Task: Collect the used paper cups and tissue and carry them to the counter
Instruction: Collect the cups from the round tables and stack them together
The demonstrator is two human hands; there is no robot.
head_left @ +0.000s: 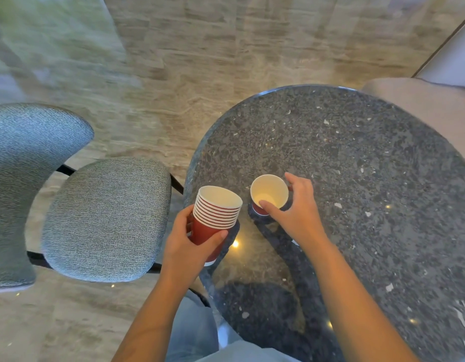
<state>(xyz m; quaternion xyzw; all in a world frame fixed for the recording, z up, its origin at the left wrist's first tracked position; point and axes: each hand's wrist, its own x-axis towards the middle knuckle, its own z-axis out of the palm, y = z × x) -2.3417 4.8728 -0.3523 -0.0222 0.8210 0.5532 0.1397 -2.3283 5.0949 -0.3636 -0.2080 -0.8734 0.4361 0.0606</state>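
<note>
A person standing at a round stone bench (357,158) gathers used paper cups. The left hand (189,244) is wrapped around a stack (215,215) of nested red cups, tilted and held just off the bench's near edge, fingers (223,234) curled tight about the lowest cup. The right hand (294,212) reaches over a single cup (269,194) standing upright on the bench, thumb on its near rim and the other fingers curved around its far side; they look closed on it, though whether it has left the surface cannot be told. The cup appears empty.

Collection looks well advanced: many cups are already nested, and this is the only loose one in view. No tissue shows anywhere on the bench, and the counter is not in view, so the tissue, if not already taken, and the carrying appear to be left. A grey upholstered chair (106,218) stands to the left.
</note>
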